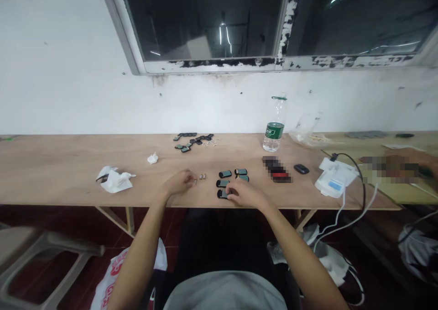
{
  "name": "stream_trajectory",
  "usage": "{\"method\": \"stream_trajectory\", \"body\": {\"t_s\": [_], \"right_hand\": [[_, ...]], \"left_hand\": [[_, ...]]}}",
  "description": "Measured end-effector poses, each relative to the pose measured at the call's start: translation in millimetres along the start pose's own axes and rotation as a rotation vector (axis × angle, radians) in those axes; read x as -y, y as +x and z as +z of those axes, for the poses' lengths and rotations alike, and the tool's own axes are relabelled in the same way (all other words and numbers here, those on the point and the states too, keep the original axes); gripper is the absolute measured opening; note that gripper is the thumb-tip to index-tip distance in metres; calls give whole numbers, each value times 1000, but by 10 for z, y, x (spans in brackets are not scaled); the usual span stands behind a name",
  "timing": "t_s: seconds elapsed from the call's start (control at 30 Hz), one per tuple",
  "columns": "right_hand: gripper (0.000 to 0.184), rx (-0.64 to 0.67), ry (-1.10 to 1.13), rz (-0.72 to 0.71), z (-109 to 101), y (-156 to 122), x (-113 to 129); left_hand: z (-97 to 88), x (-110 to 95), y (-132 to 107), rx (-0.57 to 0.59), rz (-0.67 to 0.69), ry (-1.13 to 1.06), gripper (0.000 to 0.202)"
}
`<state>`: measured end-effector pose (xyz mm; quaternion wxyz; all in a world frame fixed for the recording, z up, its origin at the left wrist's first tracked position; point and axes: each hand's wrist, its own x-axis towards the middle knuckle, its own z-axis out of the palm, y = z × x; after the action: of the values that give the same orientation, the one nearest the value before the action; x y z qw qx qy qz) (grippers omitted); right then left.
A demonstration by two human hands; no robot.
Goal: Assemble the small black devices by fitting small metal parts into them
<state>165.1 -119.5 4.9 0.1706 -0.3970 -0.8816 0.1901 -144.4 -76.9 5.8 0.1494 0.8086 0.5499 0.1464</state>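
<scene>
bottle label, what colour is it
The label is green with white markings, as the head view shows.

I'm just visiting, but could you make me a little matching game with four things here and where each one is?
Things:
1. Left hand
2. Right hand
3. Clear bottle
4. Black oval object

Places:
A. Standing near the wall
B. At the black-and-grey piece nearest the front edge of the table
C. Just left of the white device in the picture
D. Beside the small metallic pieces

Right pairs: 1-D, 2-B, 3-A, 4-C
</scene>
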Motion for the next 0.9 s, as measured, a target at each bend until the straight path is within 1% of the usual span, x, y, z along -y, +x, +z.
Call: {"method": "stream_trajectory", "body": {"t_s": [0.07,0.23,0.33,0.43,0.5,0.6,0.7,0.8,0.9], "right_hand": [[6,4,15,14,-6,-1,7],[25,-24,109,-16,14,0,-30],[25,-38,173,-28,35,14,-55],[19,-84,265,-15,39,45,-52],[16,-149,343,11,27,67,-45],[18,-245,461,38,-4,87,-46],[21,-254,568,38,-32,88,-49],[24,-254,670,76,-54,81,-28],[28,-289,755,104,-72,78,0]], "left_hand": [[-9,-17,-6,3,-9,-9,36],[-68,-75,-48,17,-5,-81,30],[-101,-145,-87,-12,0,-118,31],[-111,-290,-127,-37,49,-155,32],[-102,-429,-154,-21,94,-185,32],[-69,-656,-187,-2,194,-216,33],[-24,-831,-204,-26,268,-225,32],[10,-916,-203,-39,312,-207,31],[27,-936,-194,-74,328,-169,31]]}}
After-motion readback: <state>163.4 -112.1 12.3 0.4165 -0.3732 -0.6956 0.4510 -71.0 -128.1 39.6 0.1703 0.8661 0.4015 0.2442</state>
